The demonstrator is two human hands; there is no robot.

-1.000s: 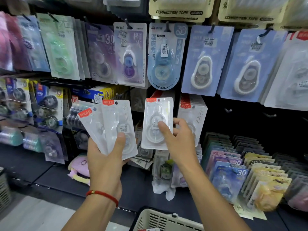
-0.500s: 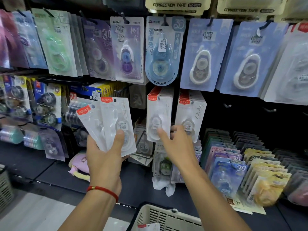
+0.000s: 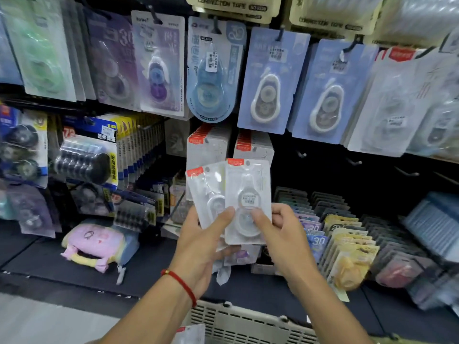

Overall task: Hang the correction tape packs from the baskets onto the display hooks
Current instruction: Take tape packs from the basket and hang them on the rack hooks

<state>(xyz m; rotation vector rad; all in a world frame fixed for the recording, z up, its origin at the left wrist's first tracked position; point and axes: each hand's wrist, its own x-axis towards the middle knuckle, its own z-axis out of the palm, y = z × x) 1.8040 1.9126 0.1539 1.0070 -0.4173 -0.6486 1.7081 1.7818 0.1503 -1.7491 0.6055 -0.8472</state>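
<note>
My left hand (image 3: 201,240) grips two white correction tape packs with red top tabs, fanned out; the rear pack (image 3: 206,192) leans left. My right hand (image 3: 280,232) pinches the front pack (image 3: 248,192) at its lower part, thumb on its face. Behind them two rows of the same white packs (image 3: 211,147) hang on display hooks in the lower row. The cream basket (image 3: 238,324) sits below my arms, with one more pack (image 3: 191,335) showing at its left.
Blue and purple correction tape cards (image 3: 272,80) hang in the upper row. Bare hooks (image 3: 407,173) stick out of the dark panel at right. Card stacks (image 3: 347,244) fill the shelf at lower right; a pink pouch (image 3: 94,240) lies at left.
My right hand let go of the pack it hung on the hook and came down to the front pack in my left hand. My left hand moved right, toward the middle.
</note>
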